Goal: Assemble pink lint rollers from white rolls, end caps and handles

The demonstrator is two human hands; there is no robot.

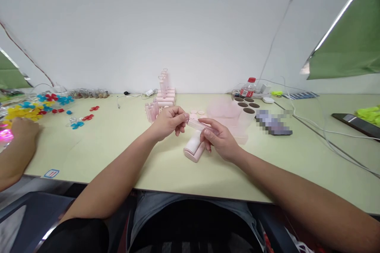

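Curled left hand (168, 122) and right hand (219, 136) are pinching a slender translucent pink plastic piece (196, 124); pale-green desk (162, 172) is ending bodyward of it.

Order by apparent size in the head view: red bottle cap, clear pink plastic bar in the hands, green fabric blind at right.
1. Green fabric blind
2. Clear pink plastic bar, partly covered by the right hand
3. Red bottle cap

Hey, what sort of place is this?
Probably a small craft or assembly workshop: a long table holds colorful petal-shaped pieces on the left and grouped pink parts at the back.
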